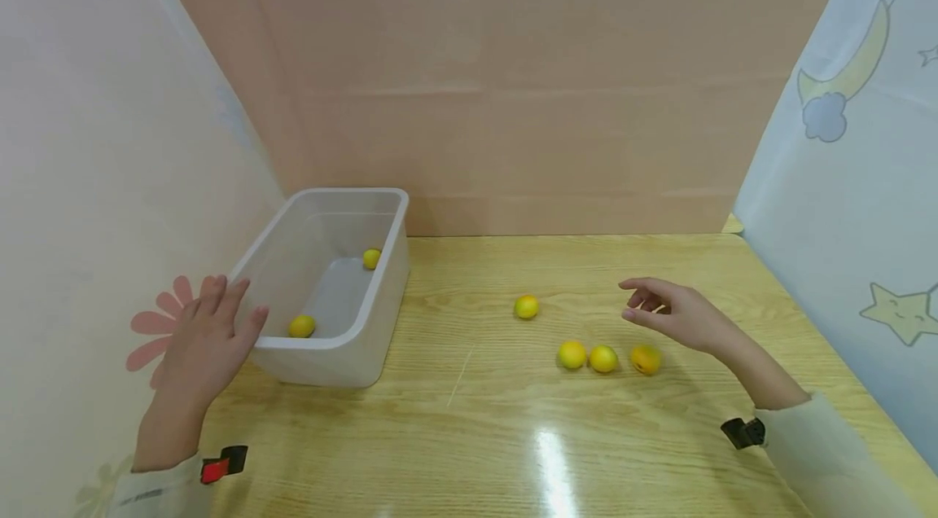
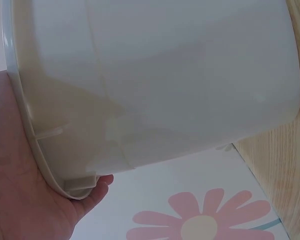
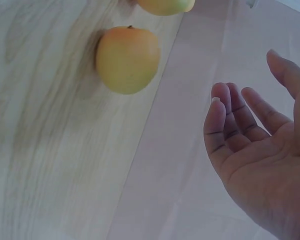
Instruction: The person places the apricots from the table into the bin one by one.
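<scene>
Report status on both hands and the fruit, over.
Left hand at bin corner. Right hand empty, above table. Two fruits in bin, four on table. Nothing seen blocking right hand.

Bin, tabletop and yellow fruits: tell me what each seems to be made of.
The bin: probably moulded plastic, smooth and satin, judging by its rounded corners and lipped rim. The tabletop: wood or wood-look laminate, showing grain and a glossy reflection. The yellow fruits: smooth-skinned, blushing orange; real or moulded imitation, the look leaves open.
</scene>
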A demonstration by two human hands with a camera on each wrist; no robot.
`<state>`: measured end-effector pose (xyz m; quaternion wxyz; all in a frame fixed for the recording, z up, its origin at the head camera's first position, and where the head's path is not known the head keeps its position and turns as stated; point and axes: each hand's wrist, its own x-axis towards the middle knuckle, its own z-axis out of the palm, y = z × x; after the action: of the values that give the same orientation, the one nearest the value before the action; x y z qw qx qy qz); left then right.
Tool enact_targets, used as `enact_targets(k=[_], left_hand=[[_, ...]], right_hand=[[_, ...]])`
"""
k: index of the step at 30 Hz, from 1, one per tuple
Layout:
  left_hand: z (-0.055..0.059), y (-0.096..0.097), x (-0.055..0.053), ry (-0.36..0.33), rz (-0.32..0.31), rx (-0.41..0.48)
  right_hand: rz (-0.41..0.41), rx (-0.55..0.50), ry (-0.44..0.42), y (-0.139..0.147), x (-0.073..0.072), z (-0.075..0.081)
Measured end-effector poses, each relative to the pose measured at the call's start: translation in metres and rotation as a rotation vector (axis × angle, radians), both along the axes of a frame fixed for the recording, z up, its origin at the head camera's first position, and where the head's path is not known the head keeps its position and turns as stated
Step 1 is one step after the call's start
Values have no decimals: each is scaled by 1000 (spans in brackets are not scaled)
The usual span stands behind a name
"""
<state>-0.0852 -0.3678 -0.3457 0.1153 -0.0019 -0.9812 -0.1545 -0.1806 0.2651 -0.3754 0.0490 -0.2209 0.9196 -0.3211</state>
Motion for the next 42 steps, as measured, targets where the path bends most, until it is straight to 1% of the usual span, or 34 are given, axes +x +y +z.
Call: enact_targets(k=[5, 8, 19, 27, 32, 37, 42], left_hand=[[-2, -1, 0, -6, 0, 0], [-3, -3, 0, -8, 3, -1], [-2, -1, 1, -3, 5, 12], [-1, 1, 1, -22, 17, 11], [-1, 0, 1, -7, 12, 12], [-1, 0, 1, 2, 6, 14], [-2, -1, 0, 11, -4, 9]], right_hand=[[-9, 10, -17, 10, 3, -8], [-14, 18, -14, 17, 4, -11], [-26, 22, -47, 31, 11, -14], [12, 38, -74, 38, 18, -23], [38, 54, -74, 41, 20, -27], [54, 50, -117, 46, 20, -32], [88, 43, -162, 50, 21, -37]])
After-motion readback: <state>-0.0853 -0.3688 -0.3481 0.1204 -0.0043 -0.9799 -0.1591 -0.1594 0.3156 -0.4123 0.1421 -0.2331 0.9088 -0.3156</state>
